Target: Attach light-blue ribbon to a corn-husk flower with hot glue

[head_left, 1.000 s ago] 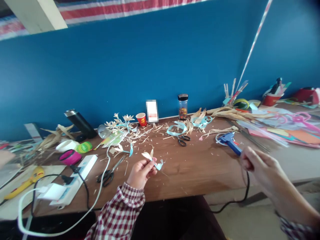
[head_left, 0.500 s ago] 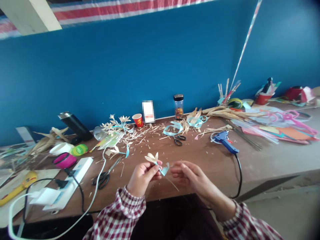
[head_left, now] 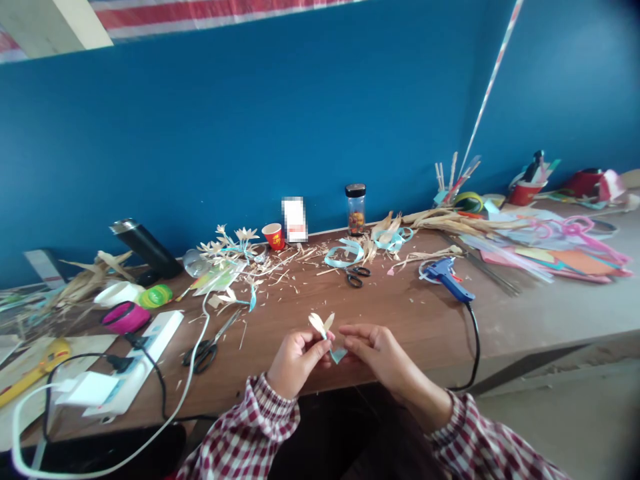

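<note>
My left hand (head_left: 295, 363) is pinched shut on a small craft flower (head_left: 318, 325) with cream petals that look like dried corn husk. From its base hangs a light blue paper strip (head_left: 338, 356), bent below the petals. My right hand (head_left: 377, 353) comes in from the right, with thumb and fingers drawn together at the strip's free end, which they hide. Both hands are just above the table's front edge. Left of them lie dark-handled scissors (head_left: 203, 355) and another husk flower (head_left: 229, 297) with a blue stem.
A blue glue gun (head_left: 450, 280) rests on the right, its black cord running over the table edge. Small black scissors (head_left: 356, 277), a blue ribbon (head_left: 345, 253) and husk scraps lie farther back. On the left are a white power strip (head_left: 143, 363) with cables and a dark flask (head_left: 145, 248).
My right hand has closed in on the flower, and its fingers now cover the fringed end of the blue strip. My left hand has shifted slightly right with the flower, which tilts more upright.
</note>
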Demonstrator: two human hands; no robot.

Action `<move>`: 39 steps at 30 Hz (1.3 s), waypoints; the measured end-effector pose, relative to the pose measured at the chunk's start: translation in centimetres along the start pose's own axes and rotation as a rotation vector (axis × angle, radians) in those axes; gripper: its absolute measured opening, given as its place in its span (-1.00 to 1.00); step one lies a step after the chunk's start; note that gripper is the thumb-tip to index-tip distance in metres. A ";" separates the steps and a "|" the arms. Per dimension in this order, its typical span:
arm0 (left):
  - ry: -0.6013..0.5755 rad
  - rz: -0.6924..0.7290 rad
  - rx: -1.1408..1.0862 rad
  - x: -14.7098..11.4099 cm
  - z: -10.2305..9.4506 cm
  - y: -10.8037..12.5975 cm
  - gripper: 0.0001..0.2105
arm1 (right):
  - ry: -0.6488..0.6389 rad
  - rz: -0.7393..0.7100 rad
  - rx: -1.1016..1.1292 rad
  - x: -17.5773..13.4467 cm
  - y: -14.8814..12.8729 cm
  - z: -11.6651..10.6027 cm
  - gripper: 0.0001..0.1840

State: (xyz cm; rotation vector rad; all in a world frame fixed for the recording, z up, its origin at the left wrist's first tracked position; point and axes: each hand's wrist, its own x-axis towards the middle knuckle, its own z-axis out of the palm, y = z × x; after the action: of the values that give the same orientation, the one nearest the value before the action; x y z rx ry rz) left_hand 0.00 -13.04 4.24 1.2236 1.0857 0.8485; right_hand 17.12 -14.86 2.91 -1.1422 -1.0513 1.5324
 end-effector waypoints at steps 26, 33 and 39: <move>0.275 0.018 0.125 0.0 2.7 -1.3 -0.73 | 0.202 -0.249 -0.321 -1.7 2.1 0.1 -0.69; 0.473 0.128 0.102 0.6 3.8 -2.0 -0.68 | 0.302 -0.777 -0.945 -3.3 3.9 1.2 -0.59; 0.518 0.004 -0.205 1.2 2.8 -1.3 -0.65 | 0.167 -1.016 -0.963 -5.5 4.1 1.8 -0.57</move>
State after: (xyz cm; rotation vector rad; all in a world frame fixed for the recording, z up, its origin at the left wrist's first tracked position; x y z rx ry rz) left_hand 2.92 -12.99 2.72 0.8517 1.3641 1.2900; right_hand 15.41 -21.23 0.31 -0.9961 -1.9179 0.0836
